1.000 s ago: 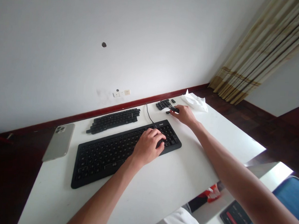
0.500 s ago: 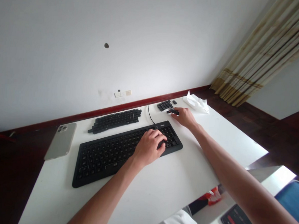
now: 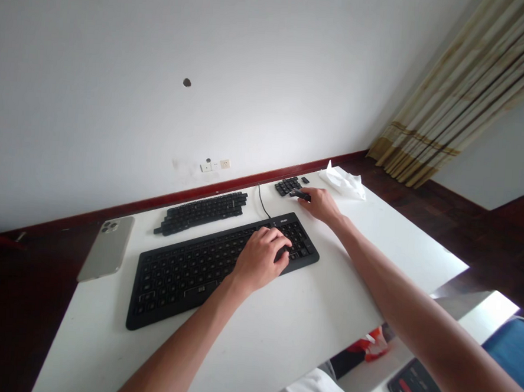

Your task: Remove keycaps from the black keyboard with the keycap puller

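Note:
A black keyboard [image 3: 177, 273] lies at a slant on the white table, many of its keys off and small pale dots showing in the bare places. My left hand [image 3: 262, 252] rests on its right part, fingers bent, thumb and forefinger a little apart over a dark patch. Beyond the keyboard, my right hand [image 3: 321, 204] is closed on a small black-handled tool [image 3: 305, 196] with a greyish tip; its exact kind is unclear. That tip is beside a small group of loose black keycaps [image 3: 284, 187]. One separate keycap [image 3: 305, 180] lies just behind.
A larger block of loose keycaps [image 3: 203, 212] lies behind the keyboard. At left is a phone [image 3: 106, 248], face down. A cable [image 3: 263, 202] runs back toward the wall. Crumpled white tissue or plastic [image 3: 345, 182] sits at the back right. Below right is a dark toolkit [image 3: 414, 388].
My right hand has shifted slightly left, bringing the tool's tip closer to the small keycap group. A dark piece under the tip no longer shows apart. My left hand stays on the keyboard.

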`<state>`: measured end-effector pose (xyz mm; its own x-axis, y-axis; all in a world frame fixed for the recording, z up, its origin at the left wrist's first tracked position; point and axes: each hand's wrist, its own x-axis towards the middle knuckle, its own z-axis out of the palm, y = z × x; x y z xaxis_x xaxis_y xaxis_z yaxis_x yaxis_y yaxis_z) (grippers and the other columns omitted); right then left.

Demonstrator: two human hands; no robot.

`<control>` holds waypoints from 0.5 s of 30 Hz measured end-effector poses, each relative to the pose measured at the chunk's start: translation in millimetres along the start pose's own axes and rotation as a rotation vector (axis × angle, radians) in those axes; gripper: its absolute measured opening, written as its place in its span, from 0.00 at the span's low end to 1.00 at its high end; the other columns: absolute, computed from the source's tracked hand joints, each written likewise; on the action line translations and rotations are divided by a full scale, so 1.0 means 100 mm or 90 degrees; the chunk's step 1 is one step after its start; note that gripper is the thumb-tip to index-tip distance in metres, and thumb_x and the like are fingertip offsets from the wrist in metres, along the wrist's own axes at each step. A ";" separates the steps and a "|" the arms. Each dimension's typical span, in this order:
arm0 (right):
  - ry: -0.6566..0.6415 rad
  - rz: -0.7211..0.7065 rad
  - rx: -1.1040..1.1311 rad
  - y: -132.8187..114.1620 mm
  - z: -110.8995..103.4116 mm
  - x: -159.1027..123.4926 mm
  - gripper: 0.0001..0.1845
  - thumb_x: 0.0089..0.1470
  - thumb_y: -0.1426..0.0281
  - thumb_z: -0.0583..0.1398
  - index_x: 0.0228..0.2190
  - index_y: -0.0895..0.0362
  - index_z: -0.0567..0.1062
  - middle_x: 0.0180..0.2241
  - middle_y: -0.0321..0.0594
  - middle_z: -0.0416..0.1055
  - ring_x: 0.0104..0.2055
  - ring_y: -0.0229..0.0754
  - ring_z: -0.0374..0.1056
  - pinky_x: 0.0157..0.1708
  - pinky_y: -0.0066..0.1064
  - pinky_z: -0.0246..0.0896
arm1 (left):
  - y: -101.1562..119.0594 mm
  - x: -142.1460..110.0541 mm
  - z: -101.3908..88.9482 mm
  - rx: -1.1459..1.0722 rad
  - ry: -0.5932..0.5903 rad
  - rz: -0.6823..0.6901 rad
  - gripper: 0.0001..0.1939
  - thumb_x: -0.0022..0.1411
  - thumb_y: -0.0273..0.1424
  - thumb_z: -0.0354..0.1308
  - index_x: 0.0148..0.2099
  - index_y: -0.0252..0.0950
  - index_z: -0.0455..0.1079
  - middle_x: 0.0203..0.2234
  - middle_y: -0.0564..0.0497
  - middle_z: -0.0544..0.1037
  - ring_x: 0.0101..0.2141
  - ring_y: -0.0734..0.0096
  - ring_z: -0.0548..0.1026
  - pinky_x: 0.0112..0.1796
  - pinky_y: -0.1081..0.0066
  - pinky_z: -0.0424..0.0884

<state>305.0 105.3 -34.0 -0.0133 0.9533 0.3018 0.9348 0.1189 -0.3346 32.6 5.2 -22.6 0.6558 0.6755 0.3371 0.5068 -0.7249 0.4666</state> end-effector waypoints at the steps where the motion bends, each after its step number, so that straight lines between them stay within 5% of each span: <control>1: 0.003 -0.005 0.007 0.00 -0.01 0.00 0.15 0.58 0.68 0.62 0.45 0.54 0.84 0.32 0.44 0.81 0.31 0.47 0.71 0.32 0.33 0.58 | 0.00 0.00 0.00 0.000 0.000 0.000 0.09 0.70 0.27 0.59 0.50 0.41 0.77 0.45 0.49 0.79 0.48 0.59 0.73 0.53 0.57 0.73; 7: 0.100 0.037 0.149 -0.16 -0.18 -0.04 0.12 0.58 0.61 0.64 0.33 0.57 0.82 0.22 0.38 0.71 0.25 0.40 0.61 0.28 0.33 0.54 | 0.00 0.00 0.00 0.001 0.001 0.000 0.10 0.70 0.27 0.60 0.51 0.41 0.77 0.46 0.49 0.78 0.48 0.59 0.73 0.53 0.57 0.73; 11: 0.114 0.132 0.528 -0.42 -0.35 -0.16 0.13 0.57 0.59 0.65 0.29 0.56 0.78 0.17 0.31 0.59 0.21 0.36 0.52 0.22 0.32 0.46 | 0.01 -0.01 -0.02 0.011 -0.007 0.004 0.10 0.69 0.27 0.60 0.51 0.41 0.77 0.46 0.49 0.79 0.48 0.59 0.73 0.53 0.58 0.73; 15: 0.112 0.194 0.892 -0.73 -0.50 -0.45 0.25 0.61 0.58 0.63 0.19 0.52 0.61 0.16 0.27 0.45 0.18 0.33 0.38 0.19 0.32 0.34 | 0.05 -0.02 -0.02 0.047 -0.019 0.047 0.14 0.69 0.30 0.62 0.56 0.41 0.76 0.50 0.47 0.78 0.51 0.56 0.73 0.53 0.56 0.72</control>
<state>255.3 39.8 21.7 0.2590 0.9571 0.1301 -0.2177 0.1891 -0.9575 32.3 0.2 -19.1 0.7088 0.6161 0.3435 0.4956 -0.7815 0.3789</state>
